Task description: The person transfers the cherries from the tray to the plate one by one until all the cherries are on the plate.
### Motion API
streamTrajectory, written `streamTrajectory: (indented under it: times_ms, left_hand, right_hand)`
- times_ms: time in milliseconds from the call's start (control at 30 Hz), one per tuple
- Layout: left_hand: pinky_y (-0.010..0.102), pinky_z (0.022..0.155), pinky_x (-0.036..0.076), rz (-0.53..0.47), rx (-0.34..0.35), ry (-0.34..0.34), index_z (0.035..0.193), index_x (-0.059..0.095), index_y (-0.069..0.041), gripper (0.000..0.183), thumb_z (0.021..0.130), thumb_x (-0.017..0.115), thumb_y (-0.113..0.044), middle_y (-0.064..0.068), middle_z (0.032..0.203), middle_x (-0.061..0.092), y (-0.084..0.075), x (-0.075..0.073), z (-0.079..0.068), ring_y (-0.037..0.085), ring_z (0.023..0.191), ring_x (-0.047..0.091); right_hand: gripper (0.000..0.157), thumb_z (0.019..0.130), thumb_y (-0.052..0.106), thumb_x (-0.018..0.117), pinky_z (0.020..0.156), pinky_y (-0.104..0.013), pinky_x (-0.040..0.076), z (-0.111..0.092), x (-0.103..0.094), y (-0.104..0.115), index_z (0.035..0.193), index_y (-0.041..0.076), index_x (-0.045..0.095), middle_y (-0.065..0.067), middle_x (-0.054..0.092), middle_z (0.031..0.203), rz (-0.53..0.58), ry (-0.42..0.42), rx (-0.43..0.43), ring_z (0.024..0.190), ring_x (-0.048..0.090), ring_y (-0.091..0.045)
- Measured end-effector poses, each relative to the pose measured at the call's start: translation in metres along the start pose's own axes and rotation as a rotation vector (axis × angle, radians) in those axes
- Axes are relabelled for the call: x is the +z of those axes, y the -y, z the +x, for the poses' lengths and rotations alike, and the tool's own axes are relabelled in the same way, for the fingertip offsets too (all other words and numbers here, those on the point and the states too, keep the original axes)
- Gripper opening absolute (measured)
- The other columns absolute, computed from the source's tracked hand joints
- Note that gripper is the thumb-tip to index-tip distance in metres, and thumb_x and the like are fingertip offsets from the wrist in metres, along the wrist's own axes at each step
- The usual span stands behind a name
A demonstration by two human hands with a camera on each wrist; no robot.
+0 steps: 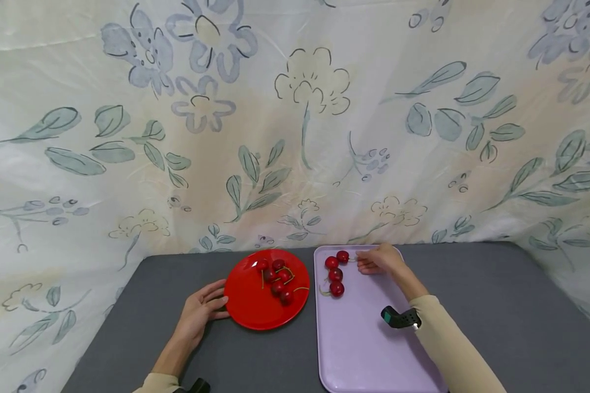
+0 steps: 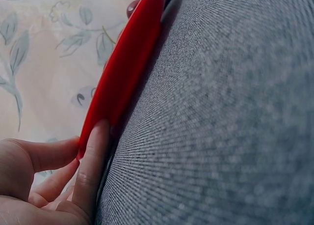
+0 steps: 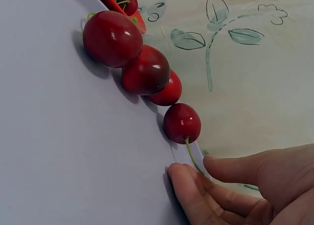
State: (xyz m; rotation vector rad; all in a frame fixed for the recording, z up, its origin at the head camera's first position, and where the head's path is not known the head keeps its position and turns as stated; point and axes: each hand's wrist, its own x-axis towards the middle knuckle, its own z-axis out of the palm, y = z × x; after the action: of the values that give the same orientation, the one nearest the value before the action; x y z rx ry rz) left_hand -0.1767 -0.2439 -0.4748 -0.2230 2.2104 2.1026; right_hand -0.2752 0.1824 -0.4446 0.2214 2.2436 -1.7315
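A red plate (image 1: 248, 308) lies on the dark table with several cherries (image 1: 277, 287) on it, some with green stems. My left hand (image 1: 204, 308) holds the plate's left rim, thumb and a finger on either side of the edge in the left wrist view. Beside the plate, a lilac tray (image 1: 364, 344) carries several cherries in an uneven row along its left side. At the row's far end, my right hand (image 1: 381, 261) pinches the thin stem of a cherry (image 3: 182, 123) between thumb and fingers. That cherry's red body hangs or rests near the tray's far edge; which, I cannot tell.
The grey cloth-covered table (image 1: 275, 360) shows around the plate and tray. A floral curtain (image 1: 295, 136) hangs right behind the table's far edge. The tray has a raised rim. A black band (image 1: 400, 317) sits on the right wrist.
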Motion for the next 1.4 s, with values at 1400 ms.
streamTrajectory:
  times_ms: [1400]
  left_hand:
    - [0.033, 0.077, 0.060, -0.012, -0.011, -0.014, 0.142, 0.047, -0.002, 0.050, 0.094, 0.061, -0.002, 0.020, 0.133, 0.057, 0.002, 0.001, 0.000, 0.016, 0.095, 0.068]
  right_hand:
    - [0.025, 0.094, 0.003, 0.063, 0.071, -0.034, 0.060, -0.027, 0.029, 0.026, 0.105, -0.019, 0.065, -0.015, 0.072, 0.079, -0.074, 0.092, -0.277, 0.068, 0.070, -0.015]
